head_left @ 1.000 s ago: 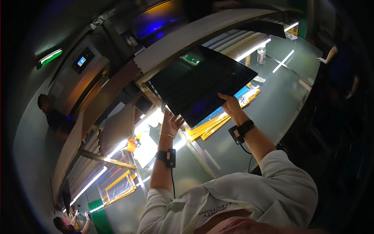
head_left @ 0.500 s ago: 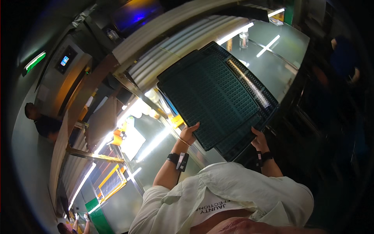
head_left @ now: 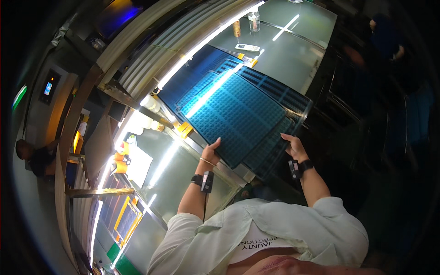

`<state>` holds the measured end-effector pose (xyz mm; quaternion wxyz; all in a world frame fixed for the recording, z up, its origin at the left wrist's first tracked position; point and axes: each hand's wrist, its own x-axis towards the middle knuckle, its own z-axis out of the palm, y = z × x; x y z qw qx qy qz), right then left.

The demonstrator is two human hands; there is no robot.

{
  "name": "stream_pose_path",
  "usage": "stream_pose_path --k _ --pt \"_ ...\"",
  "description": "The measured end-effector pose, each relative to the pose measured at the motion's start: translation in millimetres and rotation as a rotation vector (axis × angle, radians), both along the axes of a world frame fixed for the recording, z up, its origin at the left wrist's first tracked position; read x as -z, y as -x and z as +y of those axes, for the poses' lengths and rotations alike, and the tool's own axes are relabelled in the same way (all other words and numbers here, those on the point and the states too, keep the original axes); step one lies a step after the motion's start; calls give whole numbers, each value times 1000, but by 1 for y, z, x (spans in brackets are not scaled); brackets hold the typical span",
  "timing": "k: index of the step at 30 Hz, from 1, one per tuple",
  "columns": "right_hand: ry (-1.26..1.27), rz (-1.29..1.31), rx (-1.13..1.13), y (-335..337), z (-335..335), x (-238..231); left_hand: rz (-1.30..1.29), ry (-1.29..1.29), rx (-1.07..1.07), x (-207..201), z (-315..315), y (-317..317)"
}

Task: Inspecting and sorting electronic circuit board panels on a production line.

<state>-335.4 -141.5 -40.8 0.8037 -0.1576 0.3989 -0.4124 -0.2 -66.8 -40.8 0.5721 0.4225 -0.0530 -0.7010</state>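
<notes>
A stack of blue perforated trays point(head_left: 238, 114), its layers skewed against one another, is tilted in front of me under bright light. My left hand point(head_left: 211, 152) is closed on the near left edge, thumb on top. At the right edge, my right hand point(head_left: 294, 146) has its thumb over the rim, with its other fingers mostly hidden. The far part of the stack reaches over a darker blue sheet or tray point(head_left: 190, 71) on the workbench. Both wrists carry black straps with small devices.
The grey workbench point(head_left: 293, 59) holds a clear bottle point(head_left: 254, 20), a tan can point(head_left: 236, 28) and a white remote-like device point(head_left: 247, 47). White containers point(head_left: 151, 104) and an orange tape dispenser point(head_left: 121, 160) stand leftward. A person point(head_left: 39, 158) is at far left, another point(head_left: 387, 39) at far right.
The trays have moved left and farther over the bench, tipping flatter so their tops catch the light. Both hands have travelled with them; the remote-like device and darker blue sheet now show.
</notes>
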Motion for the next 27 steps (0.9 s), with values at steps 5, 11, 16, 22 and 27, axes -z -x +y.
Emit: stream_pose_path --k 5,11,16,22,27 --pt "32 211 -129 -23 -25 5 -36 -138 91 30 -23 -37" --pt "130 803 -583 64 56 24 -1979 -502 867 33 0 -37" --pt "-191 689 -230 152 202 61 -2306 433 333 32 23 16" --pt "-365 900 -337 208 354 166 -2349 456 676 54 68 98" --pt "-595 800 -540 285 430 236 -2272 -45 868 66 109 136"
